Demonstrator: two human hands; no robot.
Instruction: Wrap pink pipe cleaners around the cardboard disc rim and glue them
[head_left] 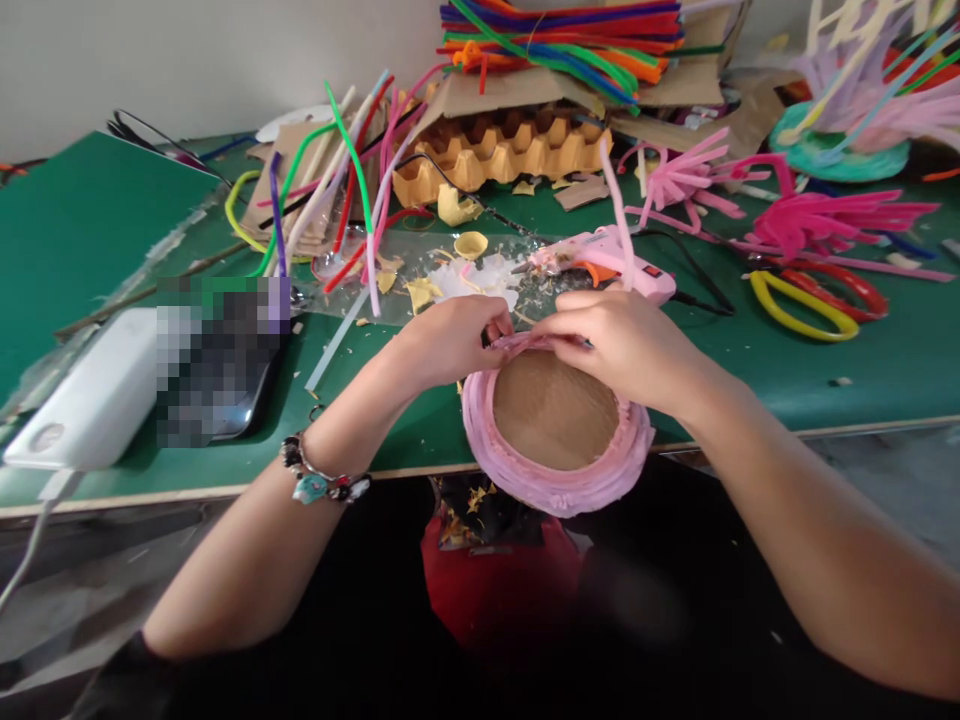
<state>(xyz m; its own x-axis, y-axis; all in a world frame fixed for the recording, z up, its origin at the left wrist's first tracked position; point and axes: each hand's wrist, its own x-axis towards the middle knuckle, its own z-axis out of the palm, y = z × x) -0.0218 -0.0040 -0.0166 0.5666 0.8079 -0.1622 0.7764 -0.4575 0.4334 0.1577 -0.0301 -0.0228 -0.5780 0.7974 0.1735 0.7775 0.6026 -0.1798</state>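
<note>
A round brown cardboard base (555,410), ringed with coiled pink pipe cleaners (566,490), tilts over the table's front edge. At its far rim my left hand (461,340) pinches the pink coil with curled fingers. Close beside it, my right hand (619,335) grips the same far rim between thumb and fingers. A loose pale pink pipe cleaner (619,210) sticks up behind my right hand; where its lower end goes is hidden. Just beyond my hands lies a pink hot glue gun (592,255) with an orange trigger, its nozzle pointing left.
Scissors (802,300) with yellow and red handles lie at right, near bright pink pipe-cleaner tufts (832,220). An egg carton (502,155) and bundled pipe cleaners (562,40) are behind. A white power bank (97,390) and a phone (240,380) sit left on the green table (825,385).
</note>
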